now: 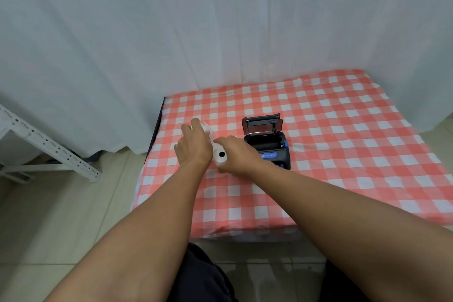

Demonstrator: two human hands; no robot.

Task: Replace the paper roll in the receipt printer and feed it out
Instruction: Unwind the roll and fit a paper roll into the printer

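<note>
A white paper roll (220,154) with a dark core hole lies between my hands, just above the checked tablecloth. My right hand (239,154) grips it from the right side. My left hand (193,143) holds white paper or wrapping (204,127) that sticks out past its fingers on the far side. The black receipt printer (268,143) stands just right of my right hand, its lid (262,124) tipped up and open. Its paper bay looks dark; what is inside is not clear.
The table wears a red-and-white checked cloth (343,154) and ends at a left edge (154,135) and a near edge. A white curtain hangs behind. A white perforated metal frame (46,147) stands on the tiled floor at left.
</note>
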